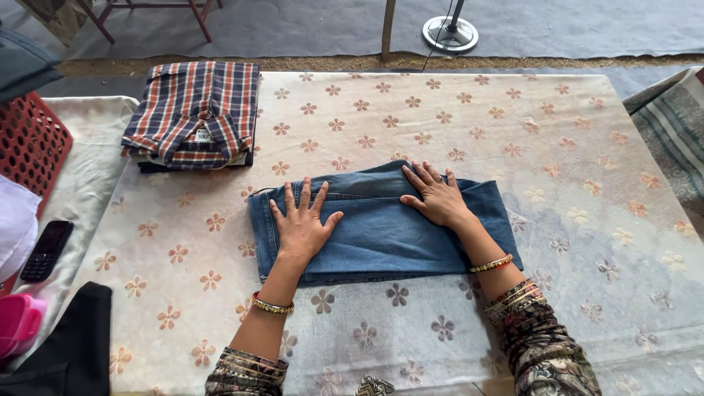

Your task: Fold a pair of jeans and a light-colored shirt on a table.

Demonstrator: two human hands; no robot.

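Pressing folded blue jeans [381, 235] flat on tabletop [572, 147]: left hand [302, 224] and right hand [434, 196] both spread wide, palms down, gripping nothing.

Both arms: dark sleeves w/ multicolour paisley-type print, pushed up to mid-forearm. Striped cuff trim, gold/red bands at sleeve edge. Left hand [302, 227]: gold beaded bangle w/ red bits at wrist. Right hand [438, 196]: thin gold/orange bangle on forearm, ring on one finger.
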